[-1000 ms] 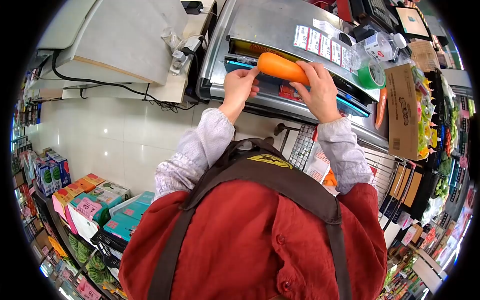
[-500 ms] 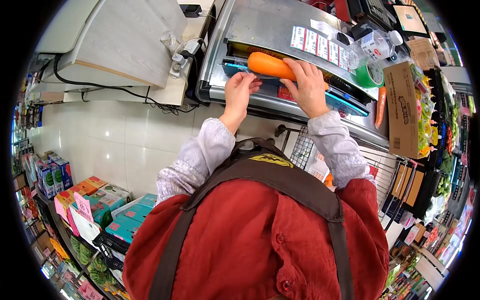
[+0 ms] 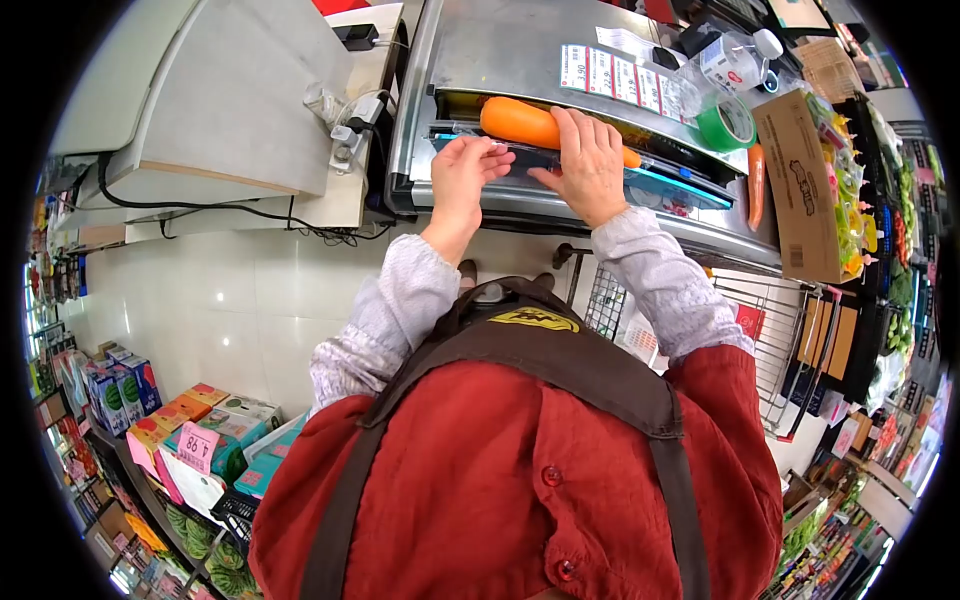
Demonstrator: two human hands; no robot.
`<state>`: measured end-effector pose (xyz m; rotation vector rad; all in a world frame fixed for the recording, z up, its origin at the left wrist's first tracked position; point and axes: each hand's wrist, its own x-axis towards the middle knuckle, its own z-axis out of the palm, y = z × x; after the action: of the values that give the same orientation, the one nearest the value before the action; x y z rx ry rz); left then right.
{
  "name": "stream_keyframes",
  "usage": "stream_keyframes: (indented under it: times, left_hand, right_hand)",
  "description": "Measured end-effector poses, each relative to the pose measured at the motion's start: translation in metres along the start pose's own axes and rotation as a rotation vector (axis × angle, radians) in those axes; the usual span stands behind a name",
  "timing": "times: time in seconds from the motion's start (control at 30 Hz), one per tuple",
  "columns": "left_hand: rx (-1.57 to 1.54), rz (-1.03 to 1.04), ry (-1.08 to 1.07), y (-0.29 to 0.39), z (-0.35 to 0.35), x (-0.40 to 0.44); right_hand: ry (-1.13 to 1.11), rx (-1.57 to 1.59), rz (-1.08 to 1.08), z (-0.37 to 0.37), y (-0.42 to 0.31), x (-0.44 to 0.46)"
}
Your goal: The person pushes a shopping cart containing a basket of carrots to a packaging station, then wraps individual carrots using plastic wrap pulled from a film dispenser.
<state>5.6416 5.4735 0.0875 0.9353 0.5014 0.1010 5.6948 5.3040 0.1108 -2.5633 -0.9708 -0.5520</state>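
A thick orange carrot (image 3: 517, 122) lies along the long open slot (image 3: 465, 104) at the front of the metal counter. My right hand (image 3: 588, 165) rests over its narrower half, fingers on top and thumb on the near side. The carrot's tip shows beyond my fingers. Just below the carrot's thick end, my left hand (image 3: 463, 180) has thumb and fingers pinched together. A small glint of something clear shows at those fingertips, too small to name. A blue-edged strip (image 3: 680, 188) runs along the slot beneath my right hand.
Right of the slot lie a second carrot (image 3: 756, 187), a green tape roll (image 3: 726, 125), a plastic bottle (image 3: 738, 60) and price labels (image 3: 622, 78). A cardboard box (image 3: 798, 190) stands at the counter's right end. Below is a wire cart (image 3: 765, 340); cables (image 3: 200, 205) hang at left.
The view has shifted slightly, so the counter sits higher and further left. My right hand stays on the carrot, and my left fingers remain pinched beside it.
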Motion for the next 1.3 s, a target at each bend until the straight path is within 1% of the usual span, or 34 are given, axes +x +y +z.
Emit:
stream_keyframes:
  times: [0.13, 0.27, 0.33, 0.37, 0.43, 0.47, 0.53, 0.57, 0.6, 0.67, 0.7, 0.73, 0.8, 0.83, 0.93, 1.0, 1.07, 1.17, 1.3]
  left_hand:
    - [-0.013, 0.002, 0.000, 0.003, -0.002, 0.003]
    - [0.078, 0.028, -0.013, 0.000, -0.005, 0.005]
    - [0.238, 0.190, -0.059, -0.001, -0.007, 0.007]
    - [0.242, 0.189, -0.063, -0.002, -0.009, 0.010]
    - [0.497, 0.465, -0.061, -0.001, -0.016, 0.014]
    - [0.500, 0.466, -0.064, 0.003, -0.014, 0.014]
    - [0.859, 0.973, -0.069, 0.012, -0.011, 0.014]
    - [0.941, 0.999, -0.109, 0.015, -0.013, 0.015]
    - [0.943, 1.001, -0.110, 0.018, -0.014, 0.017]
    - [1.167, 1.066, -0.234, 0.025, -0.013, 0.024]
    - [1.221, 1.137, -0.294, 0.032, -0.012, 0.028]
    - [1.221, 1.136, -0.297, 0.034, -0.013, 0.036]
    - [1.250, 1.182, -0.408, 0.040, -0.012, 0.050]
    - [1.275, 1.191, -0.429, 0.043, -0.013, 0.054]
    - [1.333, 1.146, -0.502, 0.051, -0.012, 0.058]
    - [1.338, 1.159, -0.520, 0.054, -0.010, 0.059]
    - [1.293, 1.112, -0.573, 0.055, -0.010, 0.061]
    - [1.209, 1.121, -0.597, 0.054, -0.007, 0.063]
    - [1.229, 1.104, -0.647, 0.064, -0.002, 0.067]
  right_hand:
    - [0.011, -0.051, -0.031, 0.001, 0.008, 0.000]
    - [0.033, -0.070, -0.054, 0.004, 0.014, -0.002]
    - [0.042, -0.070, -0.060, 0.006, 0.015, -0.001]
    - [0.044, -0.071, -0.055, 0.006, 0.017, 0.000]
    - [0.026, -0.072, -0.079, 0.005, 0.019, 0.002]
    - [0.029, -0.071, -0.076, 0.005, 0.019, 0.002]
    - [0.014, -0.052, -0.081, 0.006, 0.021, 0.002]
    - [0.017, -0.050, -0.080, 0.005, 0.022, 0.003]
    - [0.009, -0.047, -0.086, 0.005, 0.023, 0.003]
    - [0.001, -0.042, -0.092, 0.006, 0.025, 0.005]
    - [0.036, -0.050, -0.121, 0.005, 0.025, 0.006]
    - [0.069, -0.059, -0.149, 0.005, 0.026, 0.006]
    - [0.072, -0.040, -0.157, 0.006, 0.030, 0.005]
    - [0.077, -0.021, -0.166, 0.005, 0.032, 0.004]
    - [0.067, -0.045, -0.143, 0.003, 0.044, -0.003]
    - [0.053, -0.061, -0.125, -0.002, 0.049, -0.009]
    - [0.040, -0.071, -0.110, -0.002, 0.050, -0.011]
    - [0.046, -0.062, -0.115, 0.000, 0.054, -0.008]
    - [0.003, -0.065, -0.157, -0.001, 0.061, -0.003]
